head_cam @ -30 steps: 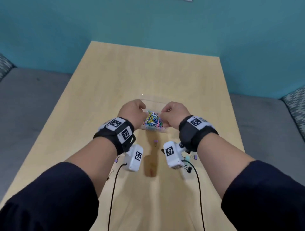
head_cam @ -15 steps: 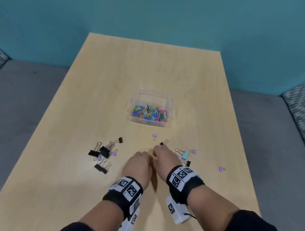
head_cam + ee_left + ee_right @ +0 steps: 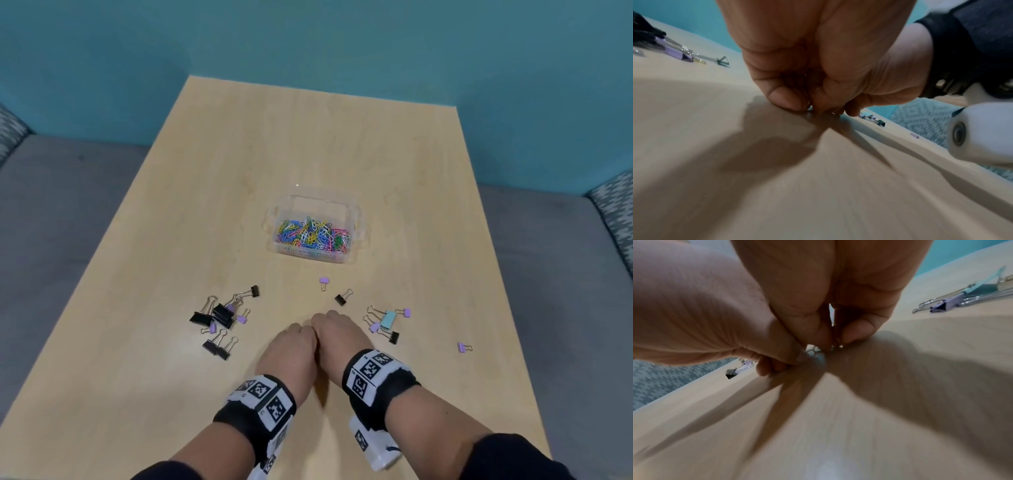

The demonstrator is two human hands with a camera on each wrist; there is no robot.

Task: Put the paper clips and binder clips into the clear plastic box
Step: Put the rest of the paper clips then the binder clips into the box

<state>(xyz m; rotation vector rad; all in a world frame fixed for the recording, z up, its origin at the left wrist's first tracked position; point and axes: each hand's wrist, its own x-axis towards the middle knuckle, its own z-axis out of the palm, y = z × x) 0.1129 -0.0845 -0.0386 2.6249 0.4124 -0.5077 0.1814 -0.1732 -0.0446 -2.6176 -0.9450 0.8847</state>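
Note:
The clear plastic box (image 3: 356, 219) stands mid-table with several coloured paper clips (image 3: 313, 236) inside. My left hand (image 3: 291, 346) and right hand (image 3: 337, 329) are side by side, touching, in front of it with fingertips down on the wood. In the left wrist view the left hand (image 3: 807, 107) curls thumb and fingers around a small wire glint. In the right wrist view the right hand (image 3: 836, 342) pinches beside a pale wire paper clip (image 3: 815, 352). Binder clips lie loose: a black and purple cluster (image 3: 219, 315) at left, another cluster (image 3: 387, 320) at right.
A purple binder clip (image 3: 324, 281) and a black one (image 3: 342, 298) lie between my hands and the box. One more purple clip (image 3: 464, 347) sits near the right edge of the wooden table (image 3: 308, 137). Grey seating and a teal wall surround the table.
Both hands left the box, where they were held over the paper clips, and came back toward me. They now rest fingertips down on the table in front of it.

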